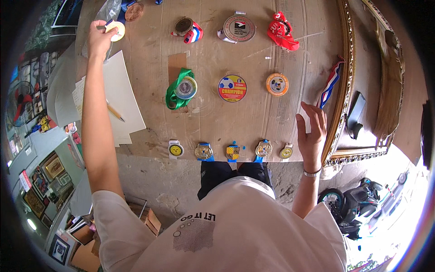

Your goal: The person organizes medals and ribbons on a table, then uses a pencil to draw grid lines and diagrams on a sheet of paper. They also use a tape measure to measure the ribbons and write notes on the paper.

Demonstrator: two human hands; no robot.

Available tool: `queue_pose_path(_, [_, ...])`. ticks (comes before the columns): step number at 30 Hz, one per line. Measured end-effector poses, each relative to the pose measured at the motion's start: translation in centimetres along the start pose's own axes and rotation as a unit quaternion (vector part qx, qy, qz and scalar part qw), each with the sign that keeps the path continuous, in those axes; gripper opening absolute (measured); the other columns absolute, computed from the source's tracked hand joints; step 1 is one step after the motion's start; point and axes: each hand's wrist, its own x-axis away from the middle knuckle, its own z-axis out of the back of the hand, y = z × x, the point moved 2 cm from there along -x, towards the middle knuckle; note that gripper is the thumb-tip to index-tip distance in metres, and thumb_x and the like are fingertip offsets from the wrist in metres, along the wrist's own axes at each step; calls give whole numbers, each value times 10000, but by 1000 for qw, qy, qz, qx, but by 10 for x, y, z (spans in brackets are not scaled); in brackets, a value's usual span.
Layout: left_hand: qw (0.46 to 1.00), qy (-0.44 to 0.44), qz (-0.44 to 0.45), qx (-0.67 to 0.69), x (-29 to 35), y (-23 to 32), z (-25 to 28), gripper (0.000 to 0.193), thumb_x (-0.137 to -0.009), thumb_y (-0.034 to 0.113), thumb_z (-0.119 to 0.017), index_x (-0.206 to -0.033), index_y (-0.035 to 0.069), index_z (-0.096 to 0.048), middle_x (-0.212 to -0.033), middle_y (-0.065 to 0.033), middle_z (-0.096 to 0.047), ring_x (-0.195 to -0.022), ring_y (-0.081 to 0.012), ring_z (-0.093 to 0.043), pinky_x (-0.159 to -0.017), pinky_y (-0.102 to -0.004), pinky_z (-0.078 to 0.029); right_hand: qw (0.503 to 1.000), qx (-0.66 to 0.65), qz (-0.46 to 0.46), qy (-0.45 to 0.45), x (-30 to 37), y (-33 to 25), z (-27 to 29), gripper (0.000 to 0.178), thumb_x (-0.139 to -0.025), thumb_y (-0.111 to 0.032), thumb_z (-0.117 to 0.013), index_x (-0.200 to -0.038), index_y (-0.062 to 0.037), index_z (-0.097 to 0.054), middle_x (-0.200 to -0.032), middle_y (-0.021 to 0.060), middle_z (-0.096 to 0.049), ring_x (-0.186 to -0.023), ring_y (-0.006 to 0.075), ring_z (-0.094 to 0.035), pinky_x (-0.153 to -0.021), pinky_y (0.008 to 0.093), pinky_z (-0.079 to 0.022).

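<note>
At the far left, my left hand (99, 40) reaches out and pinches a gold-coloured medal (118, 31) by its edge; a dark ribbon shows beside the fingers. Just beyond it lies a bronze-coloured medal (134, 12). My right hand (312, 136) has its fingers apart and holds nothing, near the end of a red, white and blue ribbon (334, 84). Medals lie in rows between my hands, among them a green-ribboned one (186, 88), a round yellow and red one (232, 88), an orange one (277, 84) and a red-ribboned one (283, 31). Several smaller medals (204, 151) line the near edge.
Brown cardboard (217, 122) covers the table. At left are white paper sheets (124, 86) with a pencil (116, 112). Ornate gilt frames (337, 131) lie along the right side, a dark phone-like object (356, 109) inside one. A motorcycle (353, 204) stands beyond at lower right.
</note>
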Motion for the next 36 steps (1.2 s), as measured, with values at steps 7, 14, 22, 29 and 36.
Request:
queue_pose_path(7, [999, 29, -20, -33, -1, 54, 37, 363, -871, 26, -742, -1218, 64, -641, -1073, -124, -741, -933, -142, -700, -798, -289, -544, 999, -20, -7, 33, 5, -15, 7, 310, -904, -65, -701, -1212, -78, -667, -1062, 115, -673, -996, 301, -636, -911, 427, -494])
queue_pose_path(14, [957, 165, -237, 8, 20, 194, 117, 293, -1007, 75, -593, -1282, -19, -634, -1159, -123, -732, -1044, -149, -684, -947, -275, -507, 995, -71, 9, 72, 6, -48, 32, 295, -902, -26, -668, -1195, -56, -662, -1061, 128, -684, -970, 315, -642, -861, 420, -512])
queue_pose_path(22, [920, 277, -271, 55, 139, 354, 262, 341, -1006, 142, -656, -1246, -92, -595, -1148, -154, -706, -1071, -167, -667, -981, -297, -499, 966, -207, -3, 155, -5, -106, 73, 257, -908, 3, -633, -1162, -25, -647, -1042, 156, -661, -923, 322, -642, -816, 405, -522])
queue_pose_path(29, [923, -2, -343, 174, 310, 405, 296, 208, -1006, 167, -610, -1051, -32, -648, -1022, -182, -717, -808, -174, -666, -776, -295, -519, 892, -412, 146, 115, -1, -213, 126, 677, -804, -322, -852, -1275, 39, -527, -1322, 224, -559, -1230, 386, -547, -1046, 461, -434])
queue_pose_path(36, [879, -323, -65, 345, 392, 348, 142, 85, -954, 73, -692, -972, -5, -663, -876, -43, -693, -800, -90, -639, -724, -242, -504, 730, -652, 3, -207, 95, -259, 61, 344, -978, -247, -703, -1218, -17, -618, -1046, 132, -690, -1002, 220, -655, -912, 363, -502])
